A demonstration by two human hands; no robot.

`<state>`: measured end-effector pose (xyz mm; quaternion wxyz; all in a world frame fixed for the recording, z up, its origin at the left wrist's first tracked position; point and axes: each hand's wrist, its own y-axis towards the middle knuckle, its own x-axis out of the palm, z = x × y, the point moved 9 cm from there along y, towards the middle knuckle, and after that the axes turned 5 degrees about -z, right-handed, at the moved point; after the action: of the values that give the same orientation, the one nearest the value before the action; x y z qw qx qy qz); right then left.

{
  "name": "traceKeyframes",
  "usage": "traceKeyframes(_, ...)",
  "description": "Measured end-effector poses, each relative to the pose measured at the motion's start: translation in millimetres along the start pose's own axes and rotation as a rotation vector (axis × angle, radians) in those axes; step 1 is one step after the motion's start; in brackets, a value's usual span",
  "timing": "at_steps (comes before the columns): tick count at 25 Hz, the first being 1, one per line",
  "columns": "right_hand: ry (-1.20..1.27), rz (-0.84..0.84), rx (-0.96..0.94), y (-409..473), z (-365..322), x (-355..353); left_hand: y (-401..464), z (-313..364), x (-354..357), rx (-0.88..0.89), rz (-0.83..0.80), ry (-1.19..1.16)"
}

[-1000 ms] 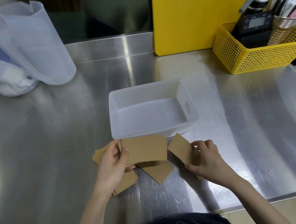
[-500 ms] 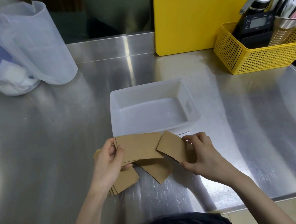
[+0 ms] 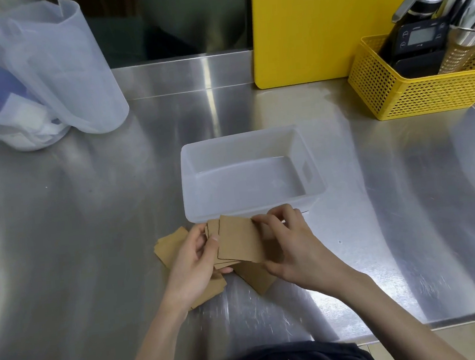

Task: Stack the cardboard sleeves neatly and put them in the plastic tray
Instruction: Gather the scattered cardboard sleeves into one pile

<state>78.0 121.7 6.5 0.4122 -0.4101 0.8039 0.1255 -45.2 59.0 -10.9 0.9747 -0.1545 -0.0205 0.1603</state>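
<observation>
Sleeves [image 3: 238, 242] between hands (tray [image 3: 244, 138] beside)

Sleeves [image 3: 238, 242] before tray [image 3: 315, 182]; basket [image 3: 425, 95] behind-right.

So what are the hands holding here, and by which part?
Both hold a small stack of cardboard sleeves: left hand pinches its left edge, right hand grips the right edge. Other sleeves lie loose beneath.
</observation>
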Motion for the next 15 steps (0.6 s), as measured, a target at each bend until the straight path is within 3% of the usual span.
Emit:
traceKeyframes(9,-0.049,-0.011,-0.072,10.2,-15.1,5.3,1.5,-3.4,-3.4,0.026,0.004,0.04)
traceKeyframes(15,0.074,0.024,-0.007,5.9,-2.2,1.7,-4.6,-0.2,-31.6,0.043,0.147,0.018)
